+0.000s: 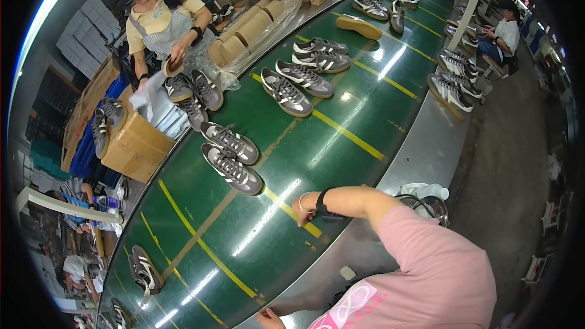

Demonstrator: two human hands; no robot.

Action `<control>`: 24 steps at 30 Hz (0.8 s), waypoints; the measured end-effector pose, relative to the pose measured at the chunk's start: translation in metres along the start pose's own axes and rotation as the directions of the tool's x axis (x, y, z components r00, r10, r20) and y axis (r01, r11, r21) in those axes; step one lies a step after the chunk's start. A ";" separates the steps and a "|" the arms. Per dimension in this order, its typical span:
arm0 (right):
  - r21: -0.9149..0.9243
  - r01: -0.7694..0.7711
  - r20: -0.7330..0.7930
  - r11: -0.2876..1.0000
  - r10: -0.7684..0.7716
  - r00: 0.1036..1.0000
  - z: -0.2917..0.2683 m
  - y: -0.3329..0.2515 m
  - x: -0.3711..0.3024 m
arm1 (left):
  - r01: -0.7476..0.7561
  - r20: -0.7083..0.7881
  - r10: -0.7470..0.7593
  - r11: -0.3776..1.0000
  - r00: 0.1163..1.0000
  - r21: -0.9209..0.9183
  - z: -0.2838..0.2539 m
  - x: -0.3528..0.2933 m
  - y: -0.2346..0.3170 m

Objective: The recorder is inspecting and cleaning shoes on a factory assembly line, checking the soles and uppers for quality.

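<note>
My right hand (303, 209), with a bracelet and a black wristband, reaches over the green conveyor belt (341, 176) beside a yellow line. Its fingers are curled down, with nothing seen in them. At the belt's near metal edge, my left hand (269, 318) is cut by the picture's lower rim; its fingers are loosely apart and no object shows in them. Nearest to my right hand stands a pair of grey sneakers with white stripes (234, 169). Beyond them are two more grey sneakers (286, 92) side by side, apart from my hands.
Across the belt a co-worker (163, 18) handles a shoe above white paper near a cardboard box (137, 146). More sneakers (454, 88) line the near metal ledge. A single shoe (145, 270) lies far left. A bottle (434, 191) stands behind my arm.
</note>
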State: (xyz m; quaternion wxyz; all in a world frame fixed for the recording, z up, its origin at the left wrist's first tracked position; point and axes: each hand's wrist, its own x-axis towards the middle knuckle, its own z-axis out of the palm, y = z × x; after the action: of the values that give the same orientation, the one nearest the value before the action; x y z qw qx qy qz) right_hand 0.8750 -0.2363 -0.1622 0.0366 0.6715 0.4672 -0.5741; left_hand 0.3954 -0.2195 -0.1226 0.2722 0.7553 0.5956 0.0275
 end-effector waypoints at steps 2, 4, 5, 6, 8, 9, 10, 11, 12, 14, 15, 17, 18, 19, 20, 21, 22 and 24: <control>-0.034 -0.092 -0.118 0.995 0.087 0.989 0.004 -0.006 -0.004 | 0.001 -0.052 0.001 0.999 0.999 0.036 0.003 -0.004 0.004; -0.007 -0.126 -0.140 0.992 0.124 0.982 0.001 -0.012 -0.013 | 0.041 -0.164 -0.021 0.992 0.986 0.121 0.008 -0.010 -0.007; 0.045 -0.130 -0.136 0.990 0.135 0.981 0.000 -0.013 -0.013 | 0.046 -0.251 -0.006 0.988 0.968 0.151 0.018 -0.011 -0.015; 0.101 -0.139 -0.137 0.985 0.152 0.979 -0.001 -0.012 -0.017 | 0.032 -0.242 0.004 0.989 0.970 0.148 0.028 -0.011 -0.018; 0.115 -0.148 -0.132 0.982 0.163 0.978 -0.002 -0.016 -0.020 | 0.046 -0.460 0.141 0.927 0.877 0.371 0.049 -0.009 -0.027; 0.128 -0.152 -0.131 0.980 0.169 0.977 -0.002 -0.014 -0.021 | 0.098 -0.488 0.157 0.884 0.859 0.456 0.061 -0.005 -0.035; 0.138 -0.151 -0.127 0.979 0.168 0.978 -0.001 -0.016 -0.021 | 0.095 -0.485 0.157 0.886 0.860 0.454 0.069 -0.002 -0.038; 0.138 -0.155 -0.127 0.978 0.173 0.977 0.000 -0.020 -0.020 | 0.164 -0.571 0.185 0.847 0.800 0.505 0.076 0.000 -0.041; 0.139 -0.155 -0.146 0.978 0.175 0.974 0.003 -0.019 -0.019 | 0.235 -0.644 0.221 0.806 0.732 0.544 0.080 -0.001 -0.041; 0.145 -0.160 -0.166 0.976 0.184 0.969 0.010 -0.018 -0.017 | 0.230 -0.615 0.175 0.822 0.769 0.521 0.081 -0.002 -0.042; 0.131 -0.179 -0.206 0.975 0.204 0.957 0.013 -0.018 -0.016 | 0.232 -0.590 0.131 0.835 0.797 0.499 0.080 -0.001 -0.041; 0.129 -0.201 -0.253 0.971 0.228 0.940 0.023 -0.019 -0.014 | 0.240 -0.560 0.085 0.843 0.824 0.481 0.081 -0.002 -0.038; 0.057 -0.224 -0.363 0.973 0.230 0.903 0.028 -0.026 -0.014 | 0.268 -0.535 0.024 0.846 0.844 0.461 0.080 -0.003 -0.041; -0.009 -0.255 -0.470 0.967 0.221 0.855 0.034 -0.033 -0.013 | 0.264 -0.538 0.031 0.847 0.842 0.461 0.081 -0.002 -0.045; -0.002 -0.253 -0.477 0.967 0.221 0.851 0.042 -0.043 -0.013 | 0.305 -0.584 0.004 0.850 0.812 0.429 0.084 0.002 -0.050; 0.022 -0.312 -0.570 0.950 0.268 0.777 0.055 -0.044 -0.005 | 0.327 -0.622 -0.009 0.856 0.783 0.399 0.084 0.006 -0.048; 0.056 -0.369 -0.654 0.928 0.313 0.689 0.070 -0.045 0.002 | 0.300 -0.617 0.019 0.862 0.787 0.408 0.086 0.007 -0.046; -0.002 -0.414 -0.698 0.910 0.295 0.652 0.093 -0.058 0.014 | 0.294 -0.638 0.045 0.861 0.769 0.415 0.091 0.007 -0.043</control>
State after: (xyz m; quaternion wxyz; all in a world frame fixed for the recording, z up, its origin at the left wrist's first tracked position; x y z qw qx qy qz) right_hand 0.7658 -0.2501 -0.1762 0.0278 0.9078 0.3511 -0.2277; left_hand 0.3931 -0.2420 -0.2209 -0.1421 0.7030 0.6888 0.1060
